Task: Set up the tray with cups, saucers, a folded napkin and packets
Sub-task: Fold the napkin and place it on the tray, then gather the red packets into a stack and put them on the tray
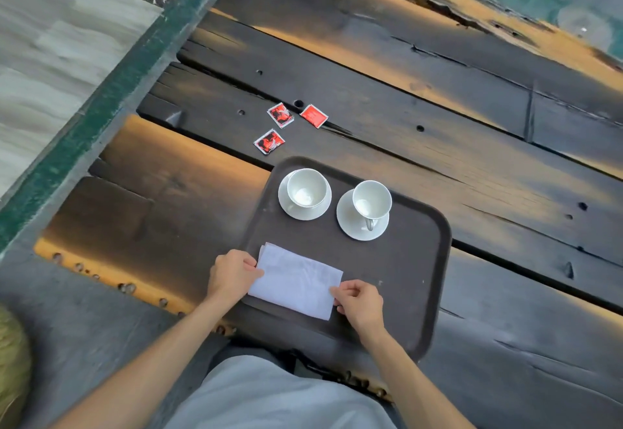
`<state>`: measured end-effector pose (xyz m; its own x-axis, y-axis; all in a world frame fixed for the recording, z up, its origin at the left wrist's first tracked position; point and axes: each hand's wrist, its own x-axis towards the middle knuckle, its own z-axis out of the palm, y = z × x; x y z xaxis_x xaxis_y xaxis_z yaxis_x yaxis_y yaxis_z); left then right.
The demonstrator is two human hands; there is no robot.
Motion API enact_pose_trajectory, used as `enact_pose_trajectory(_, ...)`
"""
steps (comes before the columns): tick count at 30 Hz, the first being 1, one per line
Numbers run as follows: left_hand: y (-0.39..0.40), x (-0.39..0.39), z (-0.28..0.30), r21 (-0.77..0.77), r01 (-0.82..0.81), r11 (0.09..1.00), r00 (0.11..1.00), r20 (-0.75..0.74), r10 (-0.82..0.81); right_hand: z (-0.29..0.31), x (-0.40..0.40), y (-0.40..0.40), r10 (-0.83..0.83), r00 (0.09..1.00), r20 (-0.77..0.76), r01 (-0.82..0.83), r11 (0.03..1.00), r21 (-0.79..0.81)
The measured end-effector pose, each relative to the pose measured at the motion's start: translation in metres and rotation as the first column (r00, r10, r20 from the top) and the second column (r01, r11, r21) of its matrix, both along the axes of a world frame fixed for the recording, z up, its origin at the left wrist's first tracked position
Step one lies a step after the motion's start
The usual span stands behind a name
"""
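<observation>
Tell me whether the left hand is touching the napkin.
Touching. The head view shows the left hand pinching the folded napkin's left edge on the tray.

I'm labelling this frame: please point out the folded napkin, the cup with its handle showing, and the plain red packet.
folded napkin [296, 282]: head view, middle of the white sheet.
cup [372, 199]: head view, inside the bowl.
plain red packet [314, 116]: head view, centre of its face.

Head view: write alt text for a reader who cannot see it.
Two bare hands, left hand and right hand, pinch opposite ends of a folded white paper napkin lying on a dark brown rectangular plastic tray. Two empty white cups on white saucers sit at the tray's far side. Three red packets lie beyond it on the dark wooden plank table.
</observation>
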<state>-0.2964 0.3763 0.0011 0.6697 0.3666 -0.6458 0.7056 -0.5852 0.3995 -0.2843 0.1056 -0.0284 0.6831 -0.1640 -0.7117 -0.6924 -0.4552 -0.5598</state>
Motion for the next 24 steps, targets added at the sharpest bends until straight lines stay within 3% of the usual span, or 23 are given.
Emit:
enact_pose_trajectory(6,0.001,0.004,-0.001,0.008,-0.044,0.999,0.999,-0.021,0.044,0.003,0.0,0.001,0.039,0.999,-0.021,-0.039,0.999,-0.012)
enact_pose_trajectory(9,0.001,0.008,0.002,0.058,0.026,0.998,0.999,-0.039,-0.024,0.009,0.007,0.005,0.046,0.997,-0.057,-0.047,0.999,-0.015)
enact_pose_trajectory(13,0.01,0.028,0.013,0.104,0.203,0.974,0.977,-0.092,-0.193,0.032,0.029,0.008,0.337,0.933,-0.127,-0.357,0.912,-0.202)
enact_pose_trajectory(15,0.022,0.048,0.025,0.055,0.208,0.977,0.977,-0.06,-0.205,0.054,0.047,0.009,0.441,0.896,-0.044,-0.434,0.853,-0.289)
enact_pose_trajectory(17,0.038,0.079,0.036,-0.015,0.174,0.985,0.984,0.042,-0.173,0.081,0.071,0.015,0.456,0.884,0.099,-0.408,0.859,-0.31)
enact_pose_trajectory(21,0.07,0.149,0.057,-0.086,0.126,0.988,0.963,0.251,-0.101,0.129,0.142,0.04,0.419,0.842,0.34,-0.357,0.905,-0.232)
enact_pose_trajectory(24,0.09,0.195,0.06,-0.125,0.08,0.989,0.953,0.3,-0.039,0.136,0.201,0.07,0.431,0.79,0.437,-0.371,0.902,-0.219)
